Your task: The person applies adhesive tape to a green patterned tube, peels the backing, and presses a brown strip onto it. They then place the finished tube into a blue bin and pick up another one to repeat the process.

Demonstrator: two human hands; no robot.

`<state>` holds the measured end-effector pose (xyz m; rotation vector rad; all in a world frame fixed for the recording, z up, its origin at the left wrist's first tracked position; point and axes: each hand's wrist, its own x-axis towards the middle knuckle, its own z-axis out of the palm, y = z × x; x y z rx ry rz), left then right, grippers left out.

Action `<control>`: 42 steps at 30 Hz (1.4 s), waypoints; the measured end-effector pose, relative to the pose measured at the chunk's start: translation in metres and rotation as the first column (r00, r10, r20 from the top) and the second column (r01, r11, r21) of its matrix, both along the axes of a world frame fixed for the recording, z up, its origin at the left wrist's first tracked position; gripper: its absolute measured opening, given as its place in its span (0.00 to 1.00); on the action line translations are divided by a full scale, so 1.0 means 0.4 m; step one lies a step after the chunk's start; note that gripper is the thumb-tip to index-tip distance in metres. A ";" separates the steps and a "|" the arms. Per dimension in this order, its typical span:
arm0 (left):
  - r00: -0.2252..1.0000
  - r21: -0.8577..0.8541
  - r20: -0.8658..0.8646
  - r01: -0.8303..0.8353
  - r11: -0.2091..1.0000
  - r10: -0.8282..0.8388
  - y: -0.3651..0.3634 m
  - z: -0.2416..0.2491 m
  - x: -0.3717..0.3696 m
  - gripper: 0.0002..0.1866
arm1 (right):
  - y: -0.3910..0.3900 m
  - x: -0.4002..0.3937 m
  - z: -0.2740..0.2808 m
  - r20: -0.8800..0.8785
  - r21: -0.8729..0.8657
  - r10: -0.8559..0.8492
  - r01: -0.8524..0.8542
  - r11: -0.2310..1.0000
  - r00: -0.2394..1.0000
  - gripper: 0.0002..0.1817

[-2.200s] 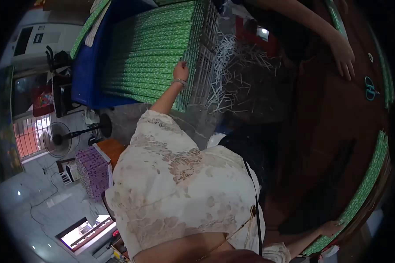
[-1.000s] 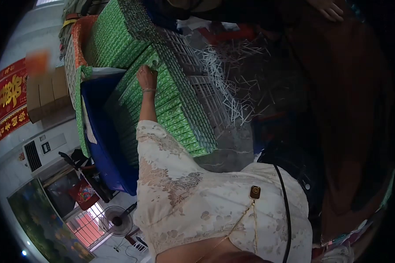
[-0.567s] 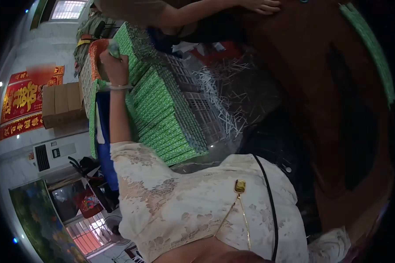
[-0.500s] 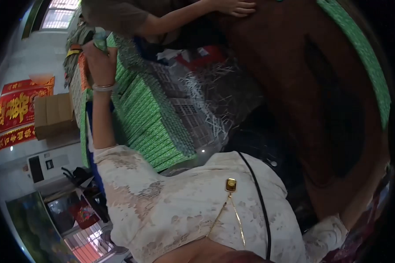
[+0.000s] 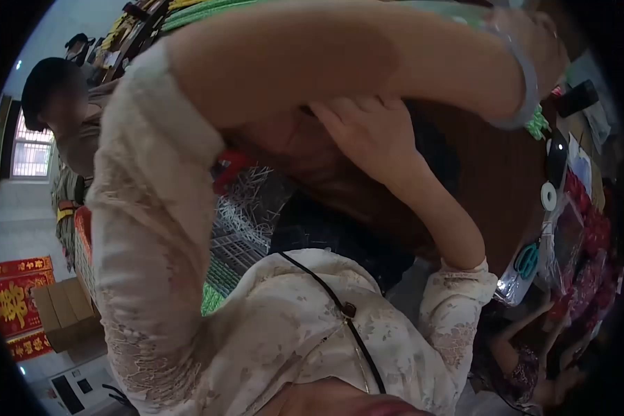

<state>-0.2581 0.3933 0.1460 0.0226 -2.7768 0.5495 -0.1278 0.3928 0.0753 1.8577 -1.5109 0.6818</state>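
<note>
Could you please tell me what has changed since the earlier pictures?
The left hand has swung from the green stack across to the right; whether it holds anything is unclear. The right hand has come from the lower right edge to beneath the left forearm. The paper shreds still lie on the floor.

Free room: dark brown surface (image 5: 499,177) between right forearm (image 5: 442,208) and round white roll (image 5: 548,196). Obstacles: left forearm (image 5: 367,59) across the far end, teal-handled scissors (image 5: 526,261) nearer.
</note>
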 end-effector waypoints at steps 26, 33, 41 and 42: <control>0.975 0.581 -0.090 0.215 0.785 -0.201 -0.556 -0.413 0.329 0.15 | 0.186 -0.440 -0.335 0.230 0.377 -0.519 0.417 0.827 0.823 0.19; 0.984 0.576 0.148 -0.001 0.817 -0.104 -0.641 -0.476 0.348 0.19 | 0.195 -0.471 -0.333 0.196 0.435 -0.566 0.446 0.782 0.801 0.20; 0.995 0.498 0.014 0.082 0.863 -0.103 -0.618 -0.506 0.358 0.16 | 0.223 -0.448 -0.320 0.430 0.473 -0.515 0.301 0.828 0.742 0.20; 0.995 0.499 0.008 0.079 0.863 -0.095 -0.618 -0.506 0.358 0.16 | 0.241 -0.447 -0.311 0.442 0.440 -0.523 0.332 0.835 0.729 0.19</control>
